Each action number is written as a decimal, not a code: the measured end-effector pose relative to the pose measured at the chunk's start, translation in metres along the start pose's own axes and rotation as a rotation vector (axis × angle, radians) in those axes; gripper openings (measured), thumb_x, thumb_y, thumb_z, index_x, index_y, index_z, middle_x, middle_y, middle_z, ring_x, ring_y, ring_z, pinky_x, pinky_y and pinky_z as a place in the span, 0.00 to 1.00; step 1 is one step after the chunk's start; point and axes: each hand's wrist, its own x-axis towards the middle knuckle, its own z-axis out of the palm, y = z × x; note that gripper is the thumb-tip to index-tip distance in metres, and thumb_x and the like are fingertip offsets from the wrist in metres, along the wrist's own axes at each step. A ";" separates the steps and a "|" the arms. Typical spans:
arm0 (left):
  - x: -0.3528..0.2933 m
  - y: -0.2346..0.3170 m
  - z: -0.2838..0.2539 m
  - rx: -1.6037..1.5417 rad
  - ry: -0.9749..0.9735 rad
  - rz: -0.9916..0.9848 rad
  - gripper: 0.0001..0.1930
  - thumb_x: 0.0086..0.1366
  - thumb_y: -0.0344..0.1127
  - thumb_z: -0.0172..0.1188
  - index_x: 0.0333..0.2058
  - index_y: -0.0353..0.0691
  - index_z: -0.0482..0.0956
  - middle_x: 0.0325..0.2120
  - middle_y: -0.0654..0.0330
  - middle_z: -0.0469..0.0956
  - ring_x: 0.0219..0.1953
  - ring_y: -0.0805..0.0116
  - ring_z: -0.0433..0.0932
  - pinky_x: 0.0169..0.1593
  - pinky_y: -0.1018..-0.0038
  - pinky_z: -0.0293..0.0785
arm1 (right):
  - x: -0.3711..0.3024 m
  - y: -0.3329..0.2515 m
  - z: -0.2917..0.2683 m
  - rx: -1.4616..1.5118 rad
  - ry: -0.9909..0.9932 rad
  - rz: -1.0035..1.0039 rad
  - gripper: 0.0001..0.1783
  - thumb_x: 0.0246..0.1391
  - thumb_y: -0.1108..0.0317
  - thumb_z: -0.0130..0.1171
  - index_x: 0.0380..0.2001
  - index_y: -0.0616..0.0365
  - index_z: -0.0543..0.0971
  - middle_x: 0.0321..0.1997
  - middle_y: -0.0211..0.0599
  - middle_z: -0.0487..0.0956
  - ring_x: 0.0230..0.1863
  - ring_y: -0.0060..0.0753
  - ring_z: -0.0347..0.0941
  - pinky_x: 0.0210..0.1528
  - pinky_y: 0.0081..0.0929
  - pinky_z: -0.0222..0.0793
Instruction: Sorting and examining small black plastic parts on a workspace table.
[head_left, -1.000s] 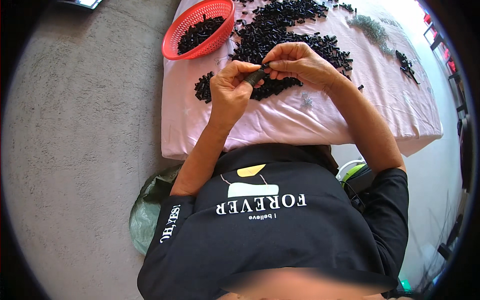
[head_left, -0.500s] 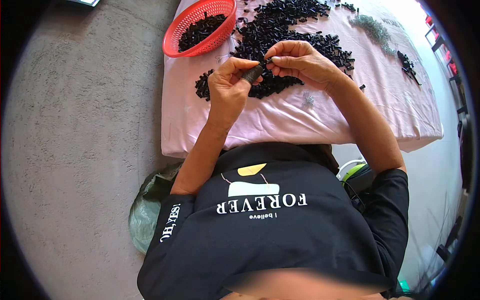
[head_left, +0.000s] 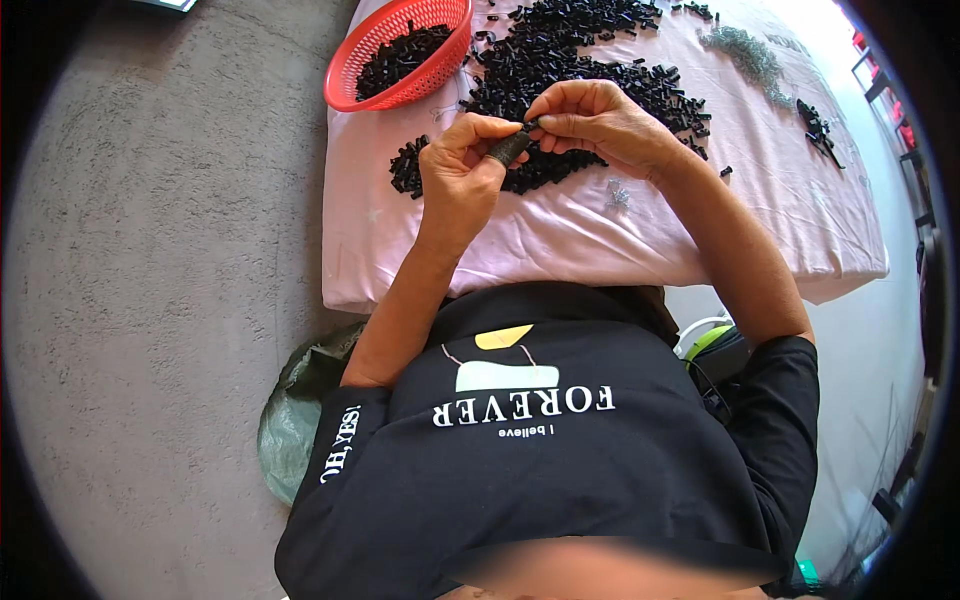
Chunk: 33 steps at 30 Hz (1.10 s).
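Note:
Above a table with a pink cloth (head_left: 560,235), my left hand (head_left: 465,165) and my right hand (head_left: 600,125) meet fingertip to fingertip. Both pinch a small black plastic piece (head_left: 531,125), mostly hidden by the fingers. A dark wrap (head_left: 510,149) covers one finger of the left hand. Beneath and beyond the hands spreads a large heap of small black plastic pieces (head_left: 560,45). A smaller cluster of the same pieces (head_left: 406,168) lies just left of my left hand. Close to my right wrist sits a little pile of tiny clear or silvery parts (head_left: 618,194).
A red perforated basket (head_left: 345,80) with more black pieces stands at the table's far left. Far right are a larger pile of clear or silvery bits (head_left: 745,55) and a black bunch (head_left: 818,132). A greenish plastic bag (head_left: 290,430) rests on the floor at my left.
Both hands have barely shifted; the fingertips holding the small black piece have turned slightly and come a little closer together. Everything else stays in place.

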 end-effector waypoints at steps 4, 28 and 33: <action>0.000 -0.003 -0.001 0.001 -0.008 0.004 0.15 0.55 0.11 0.48 0.37 0.30 0.79 0.33 0.58 0.80 0.34 0.75 0.80 0.41 0.80 0.78 | 0.000 -0.001 0.001 -0.050 0.005 -0.027 0.10 0.59 0.70 0.58 0.42 0.61 0.78 0.34 0.30 0.81 0.33 0.15 0.77 0.39 0.14 0.75; 0.001 -0.012 -0.005 -0.017 -0.105 0.032 0.13 0.58 0.15 0.57 0.41 0.34 0.74 0.35 0.64 0.75 0.39 0.78 0.76 0.48 0.80 0.73 | -0.002 0.001 0.006 0.068 -0.030 0.026 0.09 0.60 0.70 0.58 0.43 0.60 0.77 0.33 0.27 0.79 0.33 0.13 0.76 0.41 0.12 0.75; 0.000 -0.014 -0.003 0.118 -0.089 0.053 0.21 0.50 0.14 0.54 0.44 0.37 0.76 0.31 0.65 0.71 0.31 0.78 0.71 0.41 0.81 0.72 | -0.001 0.003 0.001 0.044 -0.090 -0.016 0.14 0.59 0.69 0.59 0.47 0.59 0.72 0.36 0.26 0.77 0.33 0.13 0.74 0.40 0.12 0.73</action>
